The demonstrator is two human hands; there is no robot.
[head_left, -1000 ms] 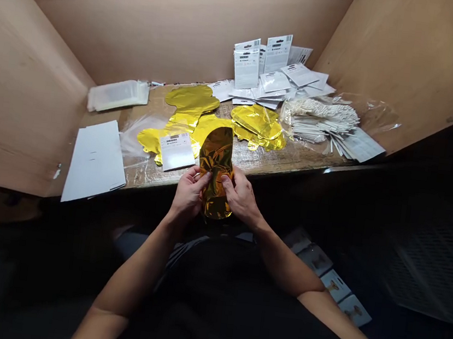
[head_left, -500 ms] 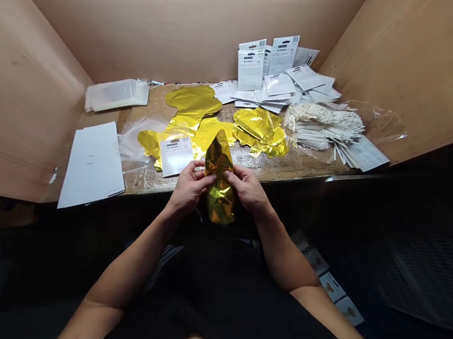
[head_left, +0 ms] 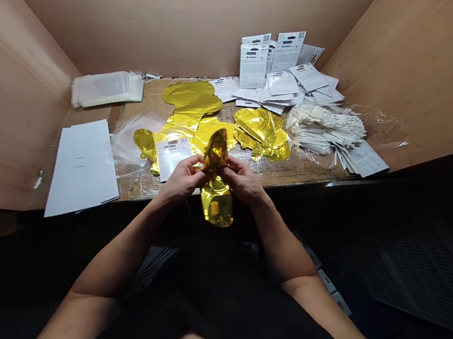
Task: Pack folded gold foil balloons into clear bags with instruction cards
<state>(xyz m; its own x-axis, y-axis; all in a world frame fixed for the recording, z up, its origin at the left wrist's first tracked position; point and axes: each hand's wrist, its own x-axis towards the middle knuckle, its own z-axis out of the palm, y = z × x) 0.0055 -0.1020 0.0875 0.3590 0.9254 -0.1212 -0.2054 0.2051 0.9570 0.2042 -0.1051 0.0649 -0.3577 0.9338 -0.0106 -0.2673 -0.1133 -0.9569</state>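
A gold foil balloon (head_left: 217, 204), flat and partly folded, hangs between my hands at the table's front edge. My left hand (head_left: 186, 180) pinches its left side, and my right hand (head_left: 244, 180) grips the right side at the same height. The upper part of the foil stands up in a crumpled fold; the lower part hangs down with a rounded end. Just beyond my left hand lies a printed white card (head_left: 172, 154) in a clear sleeve. More flat gold foil balloons (head_left: 188, 110) lie behind it, with a folded gold pile (head_left: 262, 130) to the right.
Clear plastic sleeves (head_left: 108, 89) are stacked at back left, above white card sheets (head_left: 86, 166). Packed white cards (head_left: 280, 82) are heaped at the back. A bag of white sticks (head_left: 328, 130) lies at right. Wooden panels (head_left: 179, 15) enclose the table.
Both hands have bent the foil further at its middle, so the upper part is narrower and more crumpled. The camera view has shifted slightly.
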